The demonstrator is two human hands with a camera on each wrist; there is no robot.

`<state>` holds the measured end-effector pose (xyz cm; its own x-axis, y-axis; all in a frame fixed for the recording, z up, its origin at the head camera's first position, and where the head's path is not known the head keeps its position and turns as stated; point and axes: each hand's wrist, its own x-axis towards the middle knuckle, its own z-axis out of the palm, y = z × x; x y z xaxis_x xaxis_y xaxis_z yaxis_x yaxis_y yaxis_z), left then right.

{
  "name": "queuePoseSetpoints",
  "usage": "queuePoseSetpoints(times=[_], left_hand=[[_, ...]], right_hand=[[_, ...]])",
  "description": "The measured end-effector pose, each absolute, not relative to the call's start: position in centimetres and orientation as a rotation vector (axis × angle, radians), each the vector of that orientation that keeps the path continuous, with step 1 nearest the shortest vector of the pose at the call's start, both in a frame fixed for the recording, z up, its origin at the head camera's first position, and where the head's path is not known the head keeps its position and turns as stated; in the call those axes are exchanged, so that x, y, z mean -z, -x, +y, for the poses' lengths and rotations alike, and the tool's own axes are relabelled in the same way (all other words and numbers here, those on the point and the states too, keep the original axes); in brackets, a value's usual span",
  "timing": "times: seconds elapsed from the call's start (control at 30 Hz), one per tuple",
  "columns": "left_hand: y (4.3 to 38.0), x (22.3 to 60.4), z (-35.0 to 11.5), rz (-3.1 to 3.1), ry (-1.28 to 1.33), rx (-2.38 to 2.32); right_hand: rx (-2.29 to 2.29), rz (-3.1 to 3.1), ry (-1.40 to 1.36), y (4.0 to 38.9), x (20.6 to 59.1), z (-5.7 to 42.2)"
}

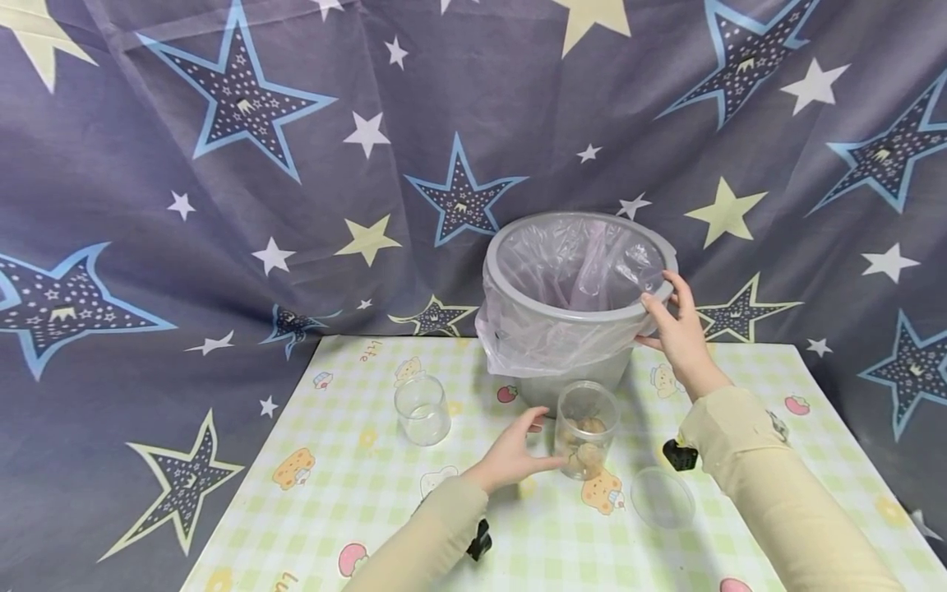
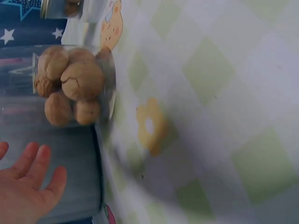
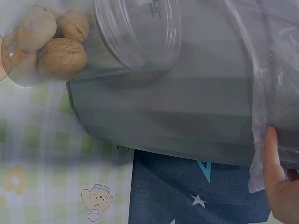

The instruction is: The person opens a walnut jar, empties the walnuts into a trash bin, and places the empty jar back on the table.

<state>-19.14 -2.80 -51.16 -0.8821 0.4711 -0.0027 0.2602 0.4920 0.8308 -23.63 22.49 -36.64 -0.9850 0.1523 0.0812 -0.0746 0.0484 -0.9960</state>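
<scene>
Grey plastic bin: gripped by right hand. Clear cylindrical plastic jar, brown walnuts within: in front of bin, just beside left hand, fingers spread.

**Surroundings, watched remotely**

On the head feed I log a creased dark backdrop running from 9 over 12 to 3 o'clock, with a large blue-edged star at 10 and a yellow star between 2 and 3. Checked tablecloth at 6. On it I note: clear jar, upright, at 7; clear disc, flat, between 4 and 5; bear print between 7 and 8.
</scene>
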Motion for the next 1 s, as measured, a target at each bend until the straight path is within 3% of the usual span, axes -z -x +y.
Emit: queuePoseSetpoints(times=[1.0], left_hand=[[20.1,53.9,2.8,2.278,-0.428,-1.750]], right_hand=[[-2.004,-2.204,0.094,23.7,36.5,22.6]])
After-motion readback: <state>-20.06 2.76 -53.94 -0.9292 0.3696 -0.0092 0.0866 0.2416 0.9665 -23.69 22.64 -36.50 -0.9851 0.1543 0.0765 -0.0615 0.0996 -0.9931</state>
